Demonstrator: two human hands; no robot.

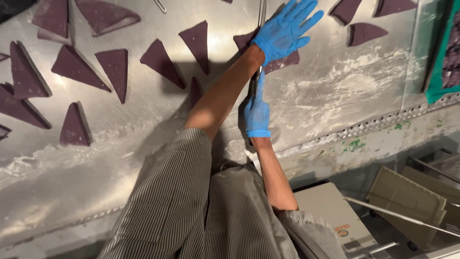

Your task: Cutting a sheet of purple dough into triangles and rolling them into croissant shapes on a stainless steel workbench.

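My left hand [286,29], in a blue glove, lies flat with fingers spread on a purple dough piece [283,61] on the floured steel table [335,91]. Just below it my right hand [257,113], also in a blue glove, is closed around the near end of a long thin metal knife [262,10]. The blade runs away from me under my left wrist and past the dough piece. Much of the knife is hidden by my left forearm.
Several purple dough triangles lie across the table, such as one [162,62] at centre left and one [75,126] nearer me. A green-edged tray [443,72] sits at the right. Beige machine parts [330,211] stand below the table edge.
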